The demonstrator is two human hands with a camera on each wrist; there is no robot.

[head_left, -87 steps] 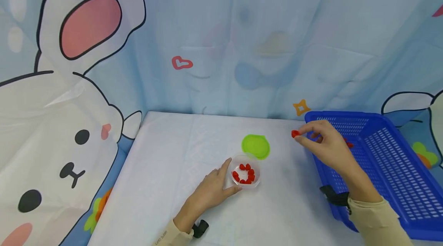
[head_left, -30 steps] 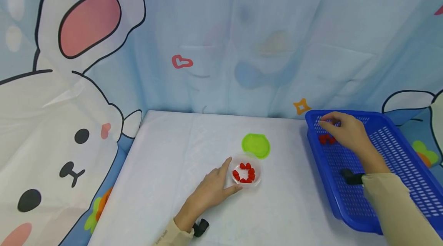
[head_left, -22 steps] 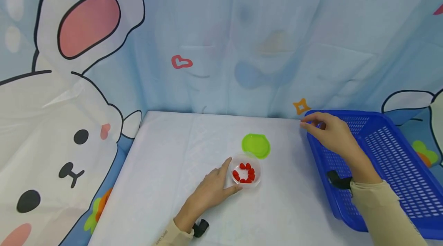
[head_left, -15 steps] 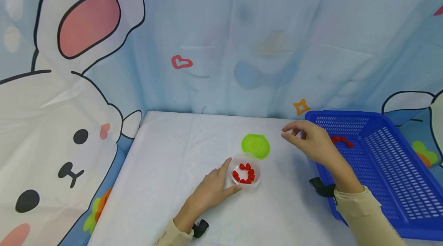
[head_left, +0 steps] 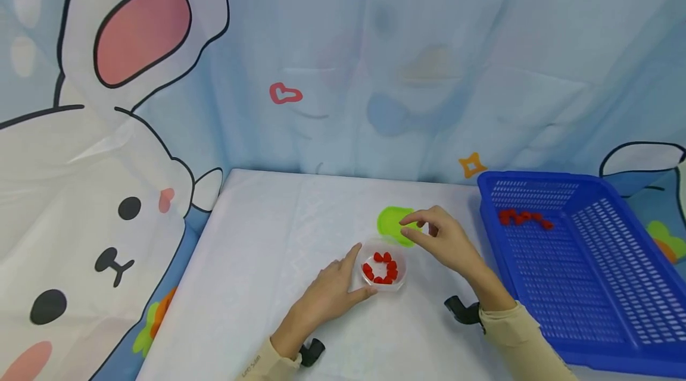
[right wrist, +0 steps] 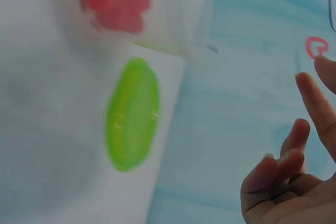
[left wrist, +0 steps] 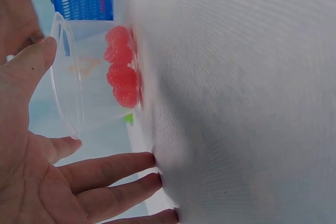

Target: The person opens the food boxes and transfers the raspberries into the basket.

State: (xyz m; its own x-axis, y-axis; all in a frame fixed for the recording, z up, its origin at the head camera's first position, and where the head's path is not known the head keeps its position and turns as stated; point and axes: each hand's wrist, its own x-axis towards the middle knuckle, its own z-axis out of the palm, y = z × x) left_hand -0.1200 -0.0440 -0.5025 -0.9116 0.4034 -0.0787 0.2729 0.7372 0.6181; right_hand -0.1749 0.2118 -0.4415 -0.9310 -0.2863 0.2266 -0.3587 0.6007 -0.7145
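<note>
Your left hand (head_left: 332, 293) grips one clear cup (left wrist: 94, 98): about eight red berries (head_left: 392, 265). Right hand (head_left: 442, 239): narrow gap. One basket (head_left: 584, 303): berry cluster (head_left: 518, 219), uncountable.

1. Plain red is shown by the raspberries (left wrist: 122, 85), softened to pinkish through the colourless, clear plastic cup (left wrist: 92, 95).
2. The same red is repeated on the small pieces (head_left: 518, 218) in the basket (head_left: 570, 297), which is coloured deep blue and patterned with rows of openings.
3. Lime green is seen on the lid (head_left: 389, 223).
4. The tablecloth (head_left: 278, 250) is left plain white.
5. The pale blue curtain (head_left: 332, 24) is printed with a black-outlined white rabbit (head_left: 155, 256), pink inside its ear, a red heart outline (head_left: 273, 94) and an orange star (head_left: 480, 166).
6. Beige is worn on both sleeves (head_left: 522, 333).
</note>
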